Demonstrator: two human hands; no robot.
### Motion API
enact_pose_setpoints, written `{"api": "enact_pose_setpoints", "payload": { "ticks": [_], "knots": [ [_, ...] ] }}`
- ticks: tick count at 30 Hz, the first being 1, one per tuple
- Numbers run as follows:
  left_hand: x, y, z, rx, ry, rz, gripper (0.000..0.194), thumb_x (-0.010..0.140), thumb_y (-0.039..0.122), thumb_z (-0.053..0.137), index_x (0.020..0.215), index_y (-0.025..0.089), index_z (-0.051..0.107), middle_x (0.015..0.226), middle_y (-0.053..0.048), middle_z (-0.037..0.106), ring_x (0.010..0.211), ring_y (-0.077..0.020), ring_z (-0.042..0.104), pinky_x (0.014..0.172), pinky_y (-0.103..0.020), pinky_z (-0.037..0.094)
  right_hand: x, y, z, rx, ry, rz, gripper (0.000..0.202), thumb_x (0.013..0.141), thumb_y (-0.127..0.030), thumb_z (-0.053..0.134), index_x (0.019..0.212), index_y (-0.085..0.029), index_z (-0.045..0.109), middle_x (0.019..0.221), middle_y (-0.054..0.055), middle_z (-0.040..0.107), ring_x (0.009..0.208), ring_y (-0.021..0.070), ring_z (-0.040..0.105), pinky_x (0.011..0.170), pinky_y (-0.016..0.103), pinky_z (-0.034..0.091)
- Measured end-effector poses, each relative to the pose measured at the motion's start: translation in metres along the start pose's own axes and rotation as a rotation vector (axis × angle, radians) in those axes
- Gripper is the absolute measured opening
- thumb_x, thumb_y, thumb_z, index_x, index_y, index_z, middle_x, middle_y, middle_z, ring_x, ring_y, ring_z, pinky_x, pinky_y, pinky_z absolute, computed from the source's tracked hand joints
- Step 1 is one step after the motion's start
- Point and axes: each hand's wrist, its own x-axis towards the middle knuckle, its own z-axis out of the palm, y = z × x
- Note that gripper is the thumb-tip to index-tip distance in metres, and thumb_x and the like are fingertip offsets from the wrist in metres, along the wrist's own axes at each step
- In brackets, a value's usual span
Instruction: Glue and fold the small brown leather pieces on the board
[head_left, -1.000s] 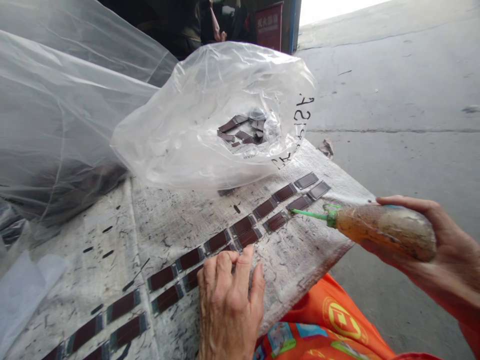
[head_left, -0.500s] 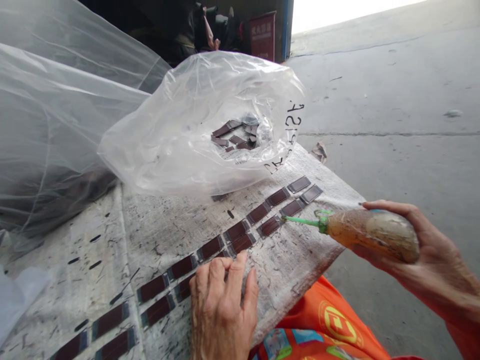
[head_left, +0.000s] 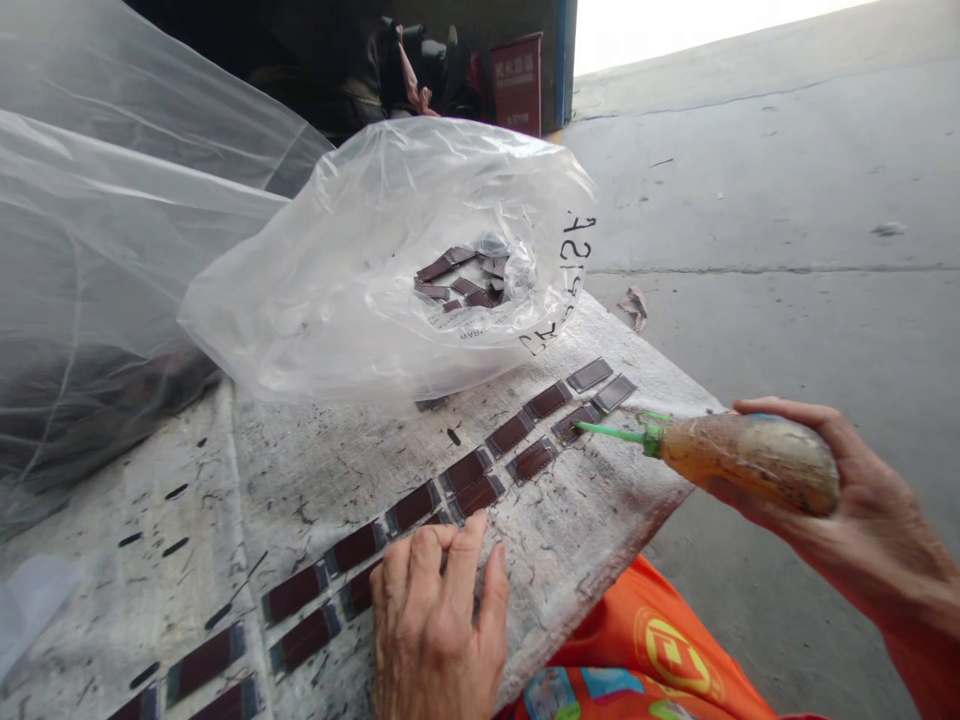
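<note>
Near: at btm, see orange garment [head_left: 652, 640] w/ round yellow logo. Rest L hand [head_left: 442, 610] palm down, open & empty, w/ fingers slightly bent. Bring index finger [head_left: 470, 550] to lower edge of a dark pc in near row. Contact w/ pc: can't tell.

With R hand [head_left: 877, 510], grip scuffed amber bottle [head_left: 750, 455] round its wide end. Hold it nearly horiz. over R edge of stained pale sheet [head_left: 555, 540]; aim green nozzle [head_left: 611, 432] L. Have tip at second dark pc from far R end of near row; can't tell if touching.

Mid: on sheet, find dark-brown rect. pcs [head_left: 510, 433] in two approx. parallel rows, running diag. from lower L to upper R. Partly hidden by L hand in near row. Note dark oval marks [head_left: 176, 548] & thin dark bits toward L.

Beyond rows: on sheet, see open clear bag [head_left: 315, 310] w/ black hand lettering on R side. Inside, note loose dark pcs [head_left: 435, 267], jumbled. To L, see translucent plastic sheeting [head_left: 112, 220].

Far: on grey concrete floor [head_left: 787, 200], just past sheet, see crumpled scrap [head_left: 634, 306]. In dim bkgd, note person's forearm [head_left: 409, 75] & red sign [head_left: 517, 85] w/ pale characters.
</note>
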Motion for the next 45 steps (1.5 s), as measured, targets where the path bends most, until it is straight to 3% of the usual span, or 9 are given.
{"api": "enact_pose_setpoints", "payload": {
  "ticks": [18, 39, 45],
  "knots": [
    [0.0007, -0.0040, 0.0034, 0.019, 0.026, 0.032, 0.029, 0.086, 0.022, 0.066, 0.114, 0.015, 0.062, 0.087, -0.007, 0.059, 0.082, -0.0234, 0.052, 0.074, -0.037, 0.044, 0.0025, 0.0055, -0.0051, 0.042, 0.048, 0.047, 0.065, 0.051, -0.051, 0.081, 0.108, -0.028, 0.062, 0.077, -0.002, 0.065, 0.056, 0.0153, 0.059, 0.046, 0.021, 0.051],
    [0.0013, -0.0041, 0.0047, 0.010, 0.045, 0.041, 0.028, 0.086, 0.022, 0.066, 0.112, 0.014, 0.063, 0.085, -0.007, 0.059, 0.081, -0.0236, 0.051, 0.074, -0.037, 0.042, 0.0004, 0.0030, -0.0051, 0.062, 0.081, 0.079, 0.067, 0.047, -0.051, 0.081, 0.106, -0.026, 0.062, 0.078, -0.001, 0.065, 0.056, 0.0171, 0.058, 0.045, 0.026, 0.052],
    [0.0037, -0.0042, 0.0046, 0.002, 0.034, 0.048, 0.028, 0.086, 0.021, 0.066, 0.113, 0.014, 0.062, 0.086, -0.007, 0.058, 0.081, -0.0230, 0.050, 0.074, -0.037, 0.042, -0.0060, 0.0036, -0.0002, 0.106, 0.035, 0.072, 0.065, 0.049, -0.051, 0.082, 0.105, -0.027, 0.061, 0.078, -0.002, 0.065, 0.057, 0.0168, 0.059, 0.047, 0.024, 0.053]
  ]
}}
